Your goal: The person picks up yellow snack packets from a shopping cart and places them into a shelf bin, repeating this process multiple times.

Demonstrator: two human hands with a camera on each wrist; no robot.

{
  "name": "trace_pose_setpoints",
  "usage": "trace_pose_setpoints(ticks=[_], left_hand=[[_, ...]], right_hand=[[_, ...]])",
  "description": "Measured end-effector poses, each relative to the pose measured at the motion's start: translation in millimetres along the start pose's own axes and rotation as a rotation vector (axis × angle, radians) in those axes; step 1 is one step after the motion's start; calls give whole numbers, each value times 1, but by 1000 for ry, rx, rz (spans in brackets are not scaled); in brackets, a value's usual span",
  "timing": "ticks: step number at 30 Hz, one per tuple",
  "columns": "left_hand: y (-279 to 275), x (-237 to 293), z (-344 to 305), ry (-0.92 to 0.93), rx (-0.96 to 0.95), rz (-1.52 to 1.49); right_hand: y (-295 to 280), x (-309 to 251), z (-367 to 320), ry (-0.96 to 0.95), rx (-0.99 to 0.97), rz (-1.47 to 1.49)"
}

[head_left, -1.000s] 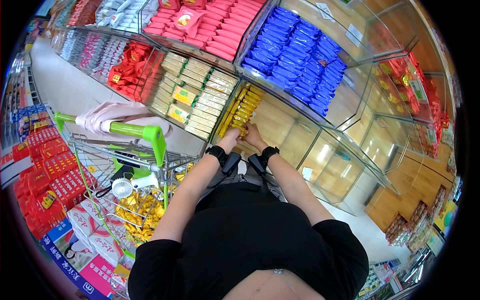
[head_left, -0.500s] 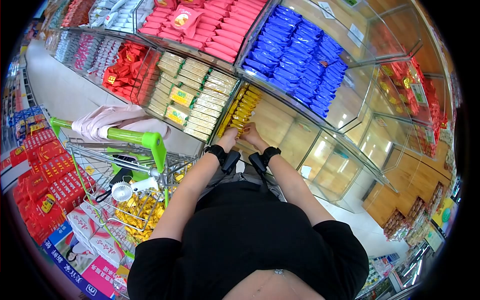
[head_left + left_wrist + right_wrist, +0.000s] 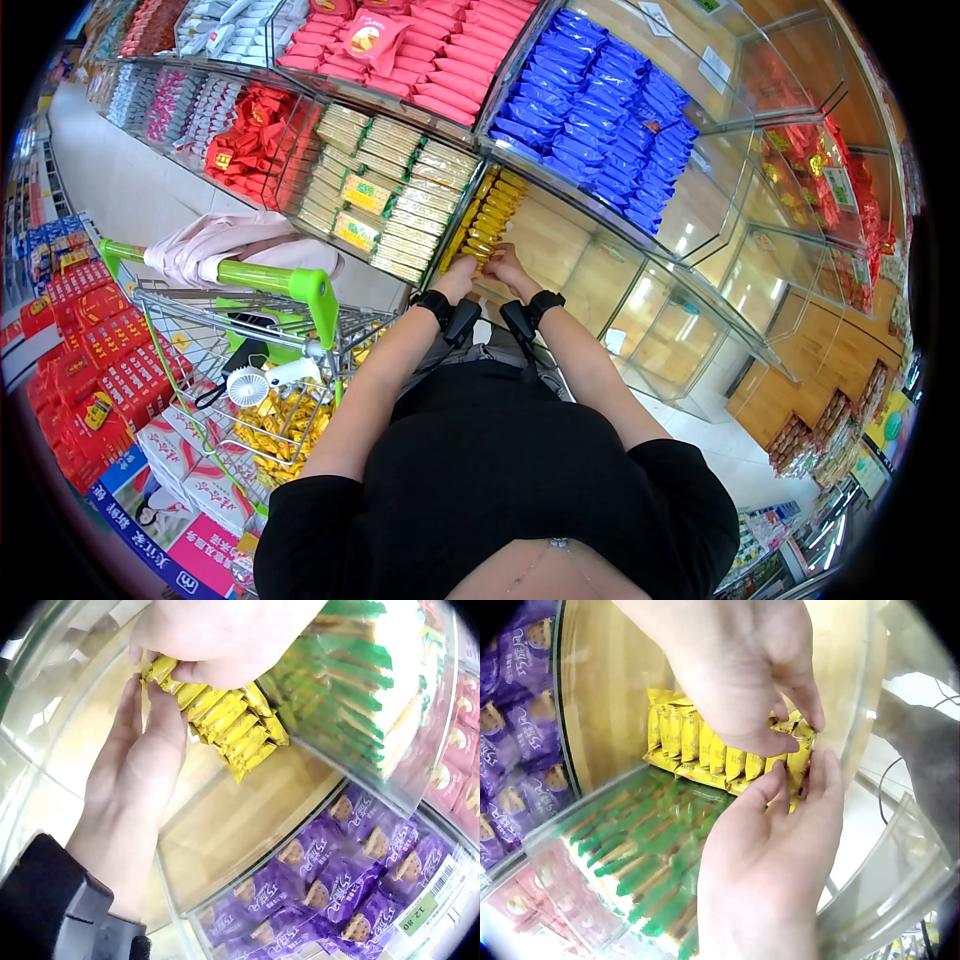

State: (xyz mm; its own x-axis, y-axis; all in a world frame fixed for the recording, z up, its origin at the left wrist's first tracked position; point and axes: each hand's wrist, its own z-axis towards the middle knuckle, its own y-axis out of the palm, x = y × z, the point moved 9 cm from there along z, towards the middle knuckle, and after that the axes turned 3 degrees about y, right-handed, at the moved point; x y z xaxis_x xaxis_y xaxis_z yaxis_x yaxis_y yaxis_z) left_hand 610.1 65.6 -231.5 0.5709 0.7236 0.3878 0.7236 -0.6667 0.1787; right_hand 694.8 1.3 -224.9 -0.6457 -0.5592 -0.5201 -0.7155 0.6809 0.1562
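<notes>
A row of yellow snack packets [image 3: 697, 739] stands on edge along one side of a clear bin with a wooden base [image 3: 217, 817]. At the row's near end, my left hand [image 3: 459, 280] pinches the last packet [image 3: 801, 759] between thumb and fingers, with the palm turned up in the right wrist view. My right hand [image 3: 508, 268] grips the same end of the row from the other side, its thumb and forefinger bent over the packet's edge. The fingertips of both hands nearly meet there and hide part of the packet.
Cream-and-green packets [image 3: 395, 190] fill the bin on the left; blue packets [image 3: 590, 120] lie in the one behind. Purple cookie packets [image 3: 315, 877] border the bin too. A shopping cart with a green handle [image 3: 265, 277] stands at left, holding yellow packets [image 3: 280, 430] and a small white fan [image 3: 247, 386].
Both hands stay at the near end of the yellow row, with only small finger shifts. The right fingers have moved slightly around the end packet.
</notes>
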Motion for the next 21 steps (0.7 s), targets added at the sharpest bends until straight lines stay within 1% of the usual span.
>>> trace_pose_setpoints(ticks=[6, 9, 11, 12, 14, 17, 18, 19, 20, 21], left_hand=[[2, 2, -2, 11, -41, 22], [4, 4, -4, 17, -54, 25], [8, 5, -6, 9, -60, -63], [9, 5, -5, 10, -61, -64], [11, 5, -3, 20, -46, -176], [-39, -62, 109, -30, -6, -116], [-30, -51, 92, -29, -8, -114], [-14, -25, 55, -4, -2, -70], [-5, -8, 33, 22, 5, -25], [-8, -10, 35, 24, 3, -24]], right_hand=[[-3, 1, -2, 26, 12, 61], [-3, -5, -11, 59, -20, 98], [-2, -10, -20, 110, -44, 51], [-3, -11, -22, 109, -43, 50], [-3, -11, -24, 127, -53, -29], [-2, -12, -29, 160, -94, -6], [-3, -12, -31, 158, -92, -6], [-4, -13, -32, 151, -103, -17], [-3, -13, -33, 145, -115, -29], [-4, -13, -34, 142, -113, -29]])
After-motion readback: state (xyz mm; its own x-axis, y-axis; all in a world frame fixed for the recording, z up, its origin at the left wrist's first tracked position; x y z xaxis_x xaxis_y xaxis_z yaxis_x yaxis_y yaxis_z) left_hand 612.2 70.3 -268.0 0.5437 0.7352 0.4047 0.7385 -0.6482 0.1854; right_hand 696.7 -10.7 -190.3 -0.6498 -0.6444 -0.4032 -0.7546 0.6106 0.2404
